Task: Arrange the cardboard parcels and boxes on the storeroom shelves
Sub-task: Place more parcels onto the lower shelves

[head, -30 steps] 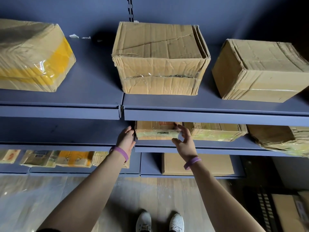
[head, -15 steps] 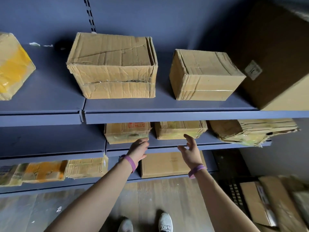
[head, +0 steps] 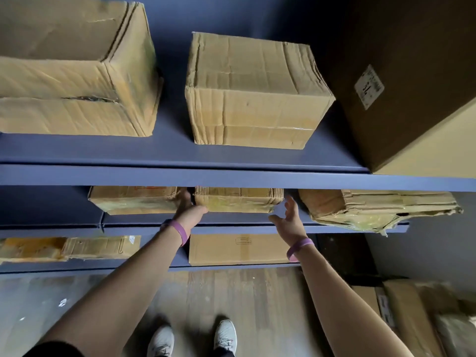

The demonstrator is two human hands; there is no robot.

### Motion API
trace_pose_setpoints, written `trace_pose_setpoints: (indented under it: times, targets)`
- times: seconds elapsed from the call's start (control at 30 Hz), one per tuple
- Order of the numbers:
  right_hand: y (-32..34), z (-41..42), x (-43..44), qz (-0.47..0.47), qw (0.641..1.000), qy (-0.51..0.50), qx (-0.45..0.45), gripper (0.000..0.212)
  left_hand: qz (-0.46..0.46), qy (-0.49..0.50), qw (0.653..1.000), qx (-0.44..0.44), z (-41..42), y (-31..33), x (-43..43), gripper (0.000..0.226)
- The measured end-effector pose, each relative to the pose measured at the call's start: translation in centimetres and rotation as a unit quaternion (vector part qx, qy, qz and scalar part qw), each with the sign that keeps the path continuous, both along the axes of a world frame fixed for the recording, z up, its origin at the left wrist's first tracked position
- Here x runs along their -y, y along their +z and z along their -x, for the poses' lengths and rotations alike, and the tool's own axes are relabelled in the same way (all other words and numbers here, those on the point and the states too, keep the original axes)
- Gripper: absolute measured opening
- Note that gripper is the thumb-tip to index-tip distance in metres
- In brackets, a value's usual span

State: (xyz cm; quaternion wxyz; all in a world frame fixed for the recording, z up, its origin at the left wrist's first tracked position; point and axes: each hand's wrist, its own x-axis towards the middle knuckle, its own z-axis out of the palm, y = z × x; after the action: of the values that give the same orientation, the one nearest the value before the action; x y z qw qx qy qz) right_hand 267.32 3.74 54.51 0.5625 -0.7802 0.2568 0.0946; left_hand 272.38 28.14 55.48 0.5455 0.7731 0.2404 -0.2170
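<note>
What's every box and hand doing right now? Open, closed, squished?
middle parcel: taped shut, lying flat
left hand: fingers in the gap at its left end; grip unclear
right hand: open, beside its right end
right parcel: crushed and torn
top middle box: closed, crumpled
top left box: closed, front seam gaping
</note>
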Motion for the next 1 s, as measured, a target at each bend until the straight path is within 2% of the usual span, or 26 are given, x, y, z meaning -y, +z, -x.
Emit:
trace_pose_setpoints:
  times: [0.07,0.13,0.17,0.23,0.33,0.4,0.47,0.53,0.67,0.77,0.9,1.0]
  targets:
    - [-0.2,-1.1,0.4,0.009,0.998,0.052,0.021,0.080,-0.015,0.006,1.000,-0.018,-0.2,-0.2,0.8,0.048]
    - [-0.5,-1.9,0.7,0.034,0.994,0.093,0.037,0.069,-0.014,0.018,1.000,-0.020,-0.2,-0.2,1.4,0.057]
    - [-0.6,-2.1,0.7,0.043,0.993,0.101,0.042,0.061,-0.006,0.027,1.000,-0.015,-0.1,-0.2,1.6,0.052]
    - [-0.7,-2.2,0.9,0.047,0.993,0.100,0.051,0.054,0.010,0.034,0.999,-0.006,0.4,0.2,1.8,0.037]
    - [-0.1,-1.4,1.0,0.035,0.994,0.082,0.066,0.055,0.038,0.008,0.999,0.004,1.7,1.4,1.4,0.044]
    - [0.9,-0.2,1.2,0.014,0.995,0.058,0.076,0.050,0.039,-0.001,0.999,0.007,2.9,2.2,0.8,0.034]
    - [2.3,1.5,1.1,0.007,0.995,0.043,0.095,0.033,0.050,-0.012,0.998,0.021,4.3,3.5,0.3,0.022]
    - [4.2,3.2,0.8,-0.009,0.992,0.029,0.122,0.014,0.071,-0.032,0.996,0.042,5.8,4.6,-0.2,0.025]
    - [7.9,6.2,-0.7,-0.044,0.986,0.015,0.158,0.010,0.096,-0.041,0.993,0.063,8.9,7.0,-1.8,0.026]
    - [9.8,8.5,-2.1,-0.024,0.984,0.009,0.175,0.003,0.119,-0.030,0.989,0.080,11.0,8.3,-3.0,0.026]
    - [11.2,12.0,-4.6,-0.014,0.982,-0.013,0.187,0.005,0.145,0.005,0.985,0.090,14.5,9.5,-5.2,0.018]
    - [11.6,14.3,-6.4,-0.017,0.982,-0.028,0.185,0.005,0.157,0.025,0.981,0.110,16.9,9.8,-6.6,0.026]
